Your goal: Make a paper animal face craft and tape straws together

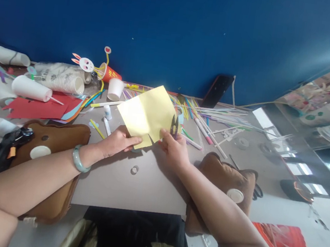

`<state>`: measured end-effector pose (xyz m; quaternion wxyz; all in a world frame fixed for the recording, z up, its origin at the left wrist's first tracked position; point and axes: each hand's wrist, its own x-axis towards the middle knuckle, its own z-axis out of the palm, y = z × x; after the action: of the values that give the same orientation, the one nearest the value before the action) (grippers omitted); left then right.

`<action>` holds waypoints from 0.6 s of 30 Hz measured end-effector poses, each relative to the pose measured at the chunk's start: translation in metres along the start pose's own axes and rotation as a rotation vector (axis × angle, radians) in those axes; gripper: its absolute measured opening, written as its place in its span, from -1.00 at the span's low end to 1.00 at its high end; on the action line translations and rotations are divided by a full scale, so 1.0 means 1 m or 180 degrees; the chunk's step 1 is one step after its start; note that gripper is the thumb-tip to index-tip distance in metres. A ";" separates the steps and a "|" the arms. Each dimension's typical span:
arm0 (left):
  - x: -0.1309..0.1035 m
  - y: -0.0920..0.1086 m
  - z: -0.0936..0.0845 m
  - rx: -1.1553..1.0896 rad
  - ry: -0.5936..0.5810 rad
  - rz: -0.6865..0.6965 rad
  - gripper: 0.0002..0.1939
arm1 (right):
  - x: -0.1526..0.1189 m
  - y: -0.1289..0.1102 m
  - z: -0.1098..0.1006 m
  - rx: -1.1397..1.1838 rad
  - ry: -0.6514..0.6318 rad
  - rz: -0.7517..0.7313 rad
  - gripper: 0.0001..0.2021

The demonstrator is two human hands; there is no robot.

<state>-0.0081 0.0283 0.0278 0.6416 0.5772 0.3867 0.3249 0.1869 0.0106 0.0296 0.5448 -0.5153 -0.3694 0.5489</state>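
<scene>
A sheet of yellow paper (150, 115) is held up over the table, with a slit cut into its near edge. My left hand (120, 140) pinches the sheet's lower left corner, thumb on top. My right hand (175, 147) grips the paper's lower right edge between thumb and fingers. In that same hand sits a small pair of dark thread snips (174, 126), blades pointing up and away from me. Below the paper, a small clear round piece (134, 170) lies on the tabletop.
Brown cushions (61, 138) (221, 178) lie under my forearms. Behind are paper cups (115, 89), red paper (35, 105), many straws (200, 128) and a phone (217, 90) leaning on the blue wall. A glue bottle (107, 112) stands left of the sheet. A red basket (284, 240) is lower right.
</scene>
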 end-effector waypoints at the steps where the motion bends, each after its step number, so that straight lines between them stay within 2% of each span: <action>1: 0.000 0.000 0.000 0.0026 0.0012 -0.0001 -0.80 | 0.000 -0.001 0.000 0.0001 0.0028 -0.0002 -0.53; 8: 0.000 0.001 0.002 -0.0087 -0.0231 -0.0484 -0.77 | 0.007 -0.001 -0.003 0.0211 0.0034 0.0084 -0.47; 14: 0.001 0.001 0.001 -0.0127 -0.0162 -0.0550 -0.76 | 0.005 0.000 -0.002 0.0120 -0.0065 0.0245 -0.55; 18: 0.002 0.000 0.000 -0.0244 -0.0126 -0.0549 -0.75 | 0.020 -0.004 -0.015 0.0261 0.0340 0.0169 -0.61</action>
<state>-0.0072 0.0303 0.0271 0.6964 0.5231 0.4095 0.2716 0.2048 0.0288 0.0271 0.5696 -0.5308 -0.3032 0.5495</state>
